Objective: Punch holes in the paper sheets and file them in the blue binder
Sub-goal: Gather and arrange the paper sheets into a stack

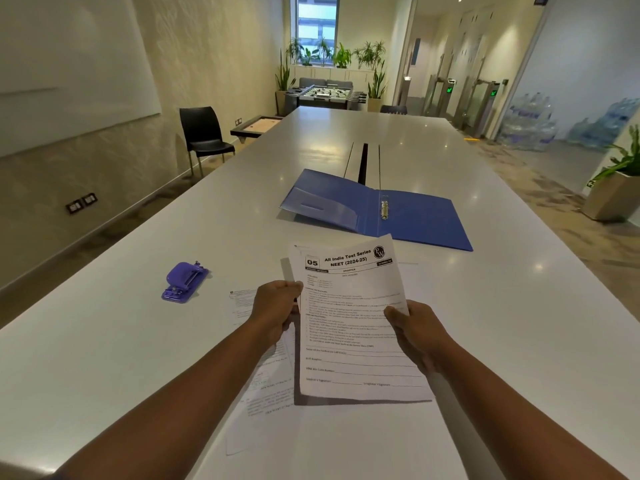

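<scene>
I hold a printed paper sheet (353, 327) above the table with both hands. My left hand (277, 306) pinches its left edge, and my right hand (412, 327) grips its right edge. More printed sheets (263, 379) lie flat on the table beneath it. The blue binder (415, 216) lies open beyond the sheet, its metal ring clip (384, 208) showing at the spine. A purple hole punch (185, 281) rests on the table to the left of my left hand.
The long white table (485, 306) runs away from me, with a dark cable slot (363, 162) past the binder. A black chair (204, 136) stands off to the left. A potted plant (616, 188) sits on the floor at right.
</scene>
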Demonstrator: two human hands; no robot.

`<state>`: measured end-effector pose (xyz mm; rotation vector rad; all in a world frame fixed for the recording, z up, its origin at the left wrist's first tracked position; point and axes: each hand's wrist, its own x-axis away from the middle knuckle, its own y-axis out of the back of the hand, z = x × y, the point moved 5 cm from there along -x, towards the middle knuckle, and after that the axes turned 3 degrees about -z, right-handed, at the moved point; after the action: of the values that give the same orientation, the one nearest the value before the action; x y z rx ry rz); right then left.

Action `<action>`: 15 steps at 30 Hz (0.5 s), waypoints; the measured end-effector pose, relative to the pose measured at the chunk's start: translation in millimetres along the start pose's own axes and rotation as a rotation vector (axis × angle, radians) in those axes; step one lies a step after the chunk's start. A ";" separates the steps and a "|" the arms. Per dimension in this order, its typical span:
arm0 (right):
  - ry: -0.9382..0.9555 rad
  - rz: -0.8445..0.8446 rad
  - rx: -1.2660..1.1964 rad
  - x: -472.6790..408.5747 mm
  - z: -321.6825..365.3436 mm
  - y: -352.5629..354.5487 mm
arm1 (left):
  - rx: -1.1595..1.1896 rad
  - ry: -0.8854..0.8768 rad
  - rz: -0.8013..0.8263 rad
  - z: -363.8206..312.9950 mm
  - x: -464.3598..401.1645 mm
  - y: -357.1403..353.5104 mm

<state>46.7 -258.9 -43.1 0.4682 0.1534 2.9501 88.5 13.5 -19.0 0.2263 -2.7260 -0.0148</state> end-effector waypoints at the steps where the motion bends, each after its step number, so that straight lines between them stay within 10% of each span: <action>1: -0.002 0.001 -0.026 1.9 1.3 0.2 | 0.002 -0.014 -0.001 -2.1 1.0 -0.5; 15: 0.042 -0.081 -0.143 11.4 3.9 9.2 | -0.067 -0.426 -0.005 -73.5 35.7 5.9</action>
<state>35.9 -265.8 -34.8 0.3720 -0.0335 2.8668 84.3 15.2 62.8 0.2321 -3.1413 -0.1733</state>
